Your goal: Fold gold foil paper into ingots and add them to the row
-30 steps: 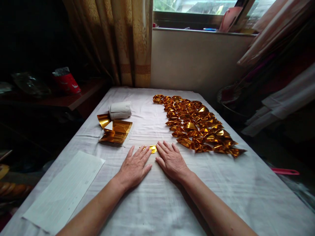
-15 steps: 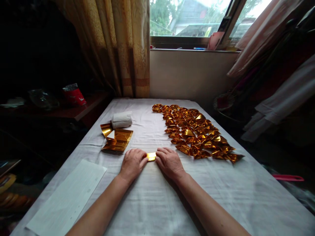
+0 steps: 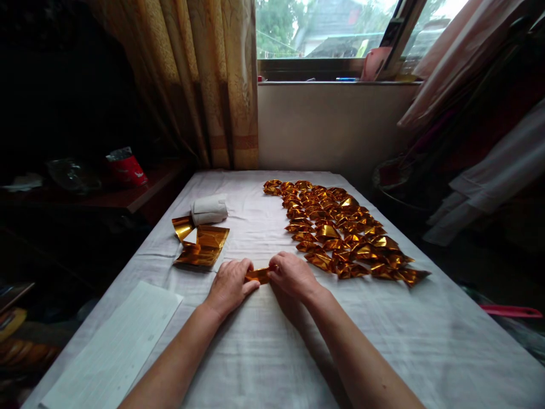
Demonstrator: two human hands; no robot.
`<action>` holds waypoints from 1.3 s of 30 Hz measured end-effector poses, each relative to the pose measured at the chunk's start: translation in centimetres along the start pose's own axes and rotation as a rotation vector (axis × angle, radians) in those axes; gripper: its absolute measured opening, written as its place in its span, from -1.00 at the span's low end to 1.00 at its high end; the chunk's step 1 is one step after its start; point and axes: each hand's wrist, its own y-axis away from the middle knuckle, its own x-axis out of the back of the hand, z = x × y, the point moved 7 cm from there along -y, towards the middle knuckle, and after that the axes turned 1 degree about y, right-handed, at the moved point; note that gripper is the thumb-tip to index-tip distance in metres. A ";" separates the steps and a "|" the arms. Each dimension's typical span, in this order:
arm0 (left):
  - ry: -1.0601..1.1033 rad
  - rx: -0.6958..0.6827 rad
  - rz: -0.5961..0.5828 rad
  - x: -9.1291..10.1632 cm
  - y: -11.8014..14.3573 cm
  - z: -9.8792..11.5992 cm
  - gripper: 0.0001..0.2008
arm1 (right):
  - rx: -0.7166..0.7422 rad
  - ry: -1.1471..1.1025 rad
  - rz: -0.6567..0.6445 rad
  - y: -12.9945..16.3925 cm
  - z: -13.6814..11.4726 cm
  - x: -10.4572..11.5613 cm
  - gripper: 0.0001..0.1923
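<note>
Between my two hands is a narrow folded strip of gold foil paper [image 3: 260, 276], low over the white cloth. My left hand [image 3: 230, 284] grips its left end, thumb in front and fingers behind. The strip's right end is pinched in the fingers of my right hand [image 3: 292, 276], which is raised slightly. To the right lie rows of folded gold foil pieces [image 3: 327, 232], pointed at the ends. Left of my hands are flat gold foil sheets [image 3: 208, 245] with a small white patch among them. Some of the strip is hidden by my fingers.
A white roll [image 3: 209, 209] rests behind the foil sheets. A long pale paper sheet [image 3: 114, 346] lies at the left front of the cloth-covered table [image 3: 272, 363]. At left, a dark side table holds a red container [image 3: 128, 166]. Clothes [image 3: 489, 176] hang at right.
My right hand has lifted a little and its fingers have closed into a pinch. The foil strip has tilted and looks darker. My left hand stays nearly in place.
</note>
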 end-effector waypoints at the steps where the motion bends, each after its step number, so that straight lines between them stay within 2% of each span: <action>1: 0.000 -0.003 -0.003 0.0 -0.1 -0.1 -0.79 | -0.016 -0.014 -0.022 -0.2 0.1 0.2 -0.85; 5: 0.009 -0.023 0.060 0.8 -1.6 -0.6 -0.87 | -0.034 -0.107 -0.053 -2.0 0.9 0.8 -0.90; 7: 0.032 -0.014 0.138 1.6 -2.7 -1.0 -0.87 | 0.000 -0.198 0.028 -3.3 1.2 1.0 -0.90; 9: 0.093 0.051 0.206 2.0 -3.8 -1.7 -0.86 | 0.025 -0.328 0.158 -4.5 1.6 1.0 -0.90; 12: 0.169 0.147 0.272 1.8 -4.8 -2.6 -0.77 | 0.017 -0.485 0.355 -5.6 2.3 0.3 -0.83; 14: 0.192 0.193 0.324 1.4 -4.9 -3.1 -0.69 | 0.003 -0.540 0.419 -5.9 2.4 -0.4 -0.79; 17: 0.238 0.185 0.404 0.7 -4.7 -3.4 -0.68 | 0.020 -0.646 0.484 -5.7 2.2 -0.9 -0.73; 24: 0.353 0.095 0.462 0.1 -4.6 -4.0 -0.67 | 0.013 -0.836 0.524 -5.6 2.4 -1.2 -0.71; 39: 0.332 0.104 0.429 0.0 -4.5 -3.9 -0.75 | 0.008 -0.838 0.537 -5.8 2.6 -1.5 -0.78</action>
